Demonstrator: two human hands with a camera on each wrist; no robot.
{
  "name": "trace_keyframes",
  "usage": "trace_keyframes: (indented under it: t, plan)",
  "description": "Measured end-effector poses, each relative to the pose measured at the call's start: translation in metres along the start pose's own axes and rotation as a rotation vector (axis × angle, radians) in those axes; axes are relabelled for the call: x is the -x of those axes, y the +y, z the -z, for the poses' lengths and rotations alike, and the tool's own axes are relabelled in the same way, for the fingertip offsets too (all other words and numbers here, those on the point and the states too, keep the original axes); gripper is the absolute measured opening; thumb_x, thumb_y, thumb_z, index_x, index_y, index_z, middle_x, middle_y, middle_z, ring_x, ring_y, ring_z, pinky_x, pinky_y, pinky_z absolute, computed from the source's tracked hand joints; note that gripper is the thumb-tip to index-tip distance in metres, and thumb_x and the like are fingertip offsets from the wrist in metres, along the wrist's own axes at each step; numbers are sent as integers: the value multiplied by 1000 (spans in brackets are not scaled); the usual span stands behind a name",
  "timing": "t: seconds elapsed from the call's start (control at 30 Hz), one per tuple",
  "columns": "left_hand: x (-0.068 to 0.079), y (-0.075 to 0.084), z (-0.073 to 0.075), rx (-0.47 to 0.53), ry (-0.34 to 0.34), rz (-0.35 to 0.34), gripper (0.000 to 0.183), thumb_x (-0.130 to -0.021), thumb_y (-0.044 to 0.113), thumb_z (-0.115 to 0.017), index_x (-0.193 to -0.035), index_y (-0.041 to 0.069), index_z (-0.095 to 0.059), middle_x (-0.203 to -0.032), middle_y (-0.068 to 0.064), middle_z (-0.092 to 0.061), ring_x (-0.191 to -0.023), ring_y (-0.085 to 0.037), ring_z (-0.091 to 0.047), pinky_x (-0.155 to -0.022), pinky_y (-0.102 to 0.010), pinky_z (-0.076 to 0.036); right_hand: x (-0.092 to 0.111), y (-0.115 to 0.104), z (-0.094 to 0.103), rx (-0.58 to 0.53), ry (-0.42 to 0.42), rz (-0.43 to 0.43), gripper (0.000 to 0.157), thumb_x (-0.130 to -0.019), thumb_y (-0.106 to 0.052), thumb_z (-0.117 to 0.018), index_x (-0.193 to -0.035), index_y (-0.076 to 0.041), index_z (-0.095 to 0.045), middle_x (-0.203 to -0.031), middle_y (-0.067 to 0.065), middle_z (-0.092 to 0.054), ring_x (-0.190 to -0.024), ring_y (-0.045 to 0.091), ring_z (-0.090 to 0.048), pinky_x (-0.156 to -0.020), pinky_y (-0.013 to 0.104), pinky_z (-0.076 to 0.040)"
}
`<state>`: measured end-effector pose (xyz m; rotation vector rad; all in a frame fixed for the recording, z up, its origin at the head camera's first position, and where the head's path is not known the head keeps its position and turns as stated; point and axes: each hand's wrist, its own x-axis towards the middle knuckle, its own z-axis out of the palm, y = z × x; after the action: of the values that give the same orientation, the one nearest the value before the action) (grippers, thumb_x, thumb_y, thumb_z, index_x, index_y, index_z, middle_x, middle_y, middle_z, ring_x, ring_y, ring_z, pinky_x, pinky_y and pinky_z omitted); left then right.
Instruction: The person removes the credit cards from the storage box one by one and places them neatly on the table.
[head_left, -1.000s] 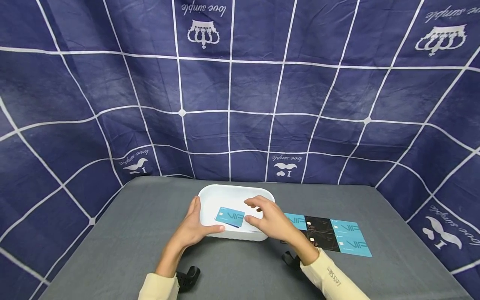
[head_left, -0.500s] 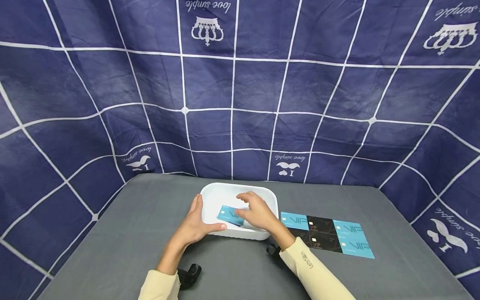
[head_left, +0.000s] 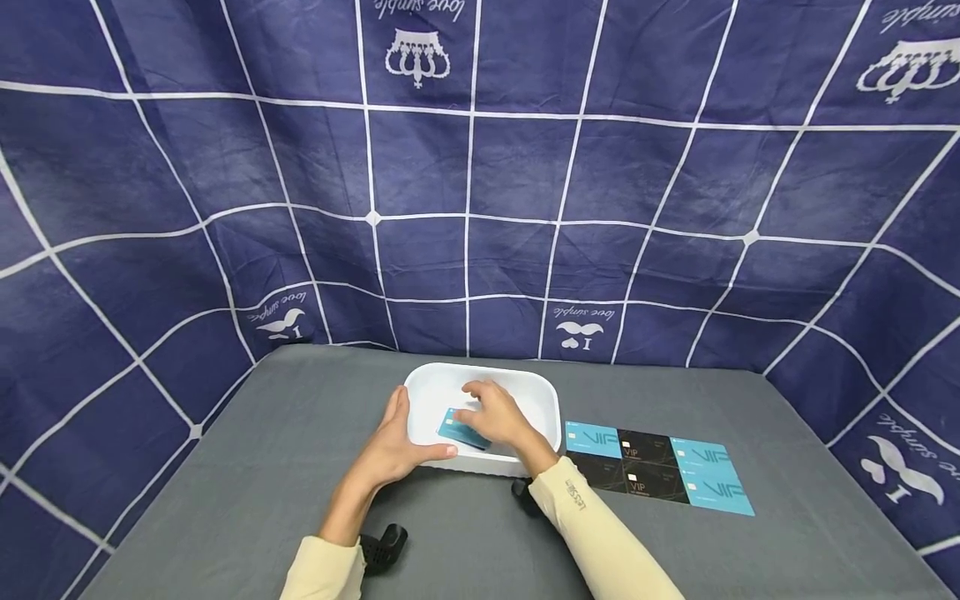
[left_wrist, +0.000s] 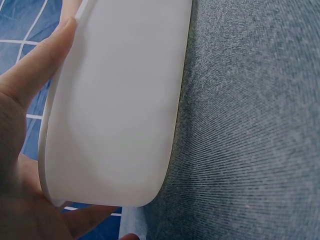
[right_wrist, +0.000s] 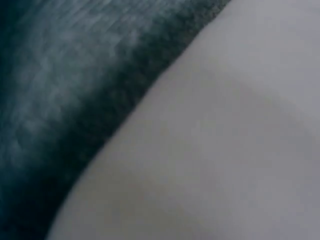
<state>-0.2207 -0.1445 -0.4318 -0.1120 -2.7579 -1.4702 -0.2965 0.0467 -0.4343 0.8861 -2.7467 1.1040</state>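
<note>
Blue card (head_left: 452,425), eight o'clock of centre inside the white tray (head_left: 538,404). Right hand (head_left: 497,417) covers its right end: thumb and forefinger spread apart, other fingers hidden, contact not certain. Best done, I judge, by working a fingertip under one edge before pinching; so flat a card will likely slide on the smooth bottom. Left hand (head_left: 393,450) braces the tray's corner at eight o'clock, fingers straight, thumb spread along the near rim; useful against skating. Likely snag: black wrist camera (head_left: 524,497), five o'clock, near the tray's outside. Farther out, between three and four: six cards (head_left: 657,483), blue and black, two rows, on grey cloth (head_left: 315,408).
</note>
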Motion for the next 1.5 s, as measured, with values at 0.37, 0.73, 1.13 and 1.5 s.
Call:
trace_keyframes:
  t: [0.37, 0.73, 1.13, 1.5]
  plan:
    - [-2, -1, 1, 1, -3, -13, 136, -68, 41, -90, -154, -8, 3, -161, -24, 5, -146, -40, -7, -115, -51, -17, -1, 4, -4, 123, -83, 5, 52, -83, -26, -74, -119, 8, -64, -108, 20, -65, -97, 29, -60, -87, 41, -48]
    - [-2, 2, 0, -7, -7, -11, 135, -69, 41, -90, -153, -8, 3, -161, -25, 5, -146, -42, -6, -115, -53, -17, 3, 4, -4, 203, -168, -29, 60, -81, -33, -78, -125, 4, -62, -107, 13, -59, -94, 23, -52, -81, 35, -44]
    - [-3, 1, 0, 6, -3, -19, 136, -68, 39, -90, -152, -10, 3, -160, -27, 5, -146, -41, -4, -116, -51, -15, 3, 1, -4, 285, -209, -5, 56, -77, -33, -81, -116, 3, -67, -102, 9, -56, -93, 22, -50, -79, 32, -43]
    - [-2, 1, 0, 9, -5, -12, 136, -68, 40, -90, -153, -9, 4, -161, -25, 6, -147, -40, -5, -115, -51, -16, 4, -2, -2, 292, -206, -18, 50, -77, -29, -84, -111, 4, -68, -98, 7, -54, -90, 20, -49, -78, 32, -43]
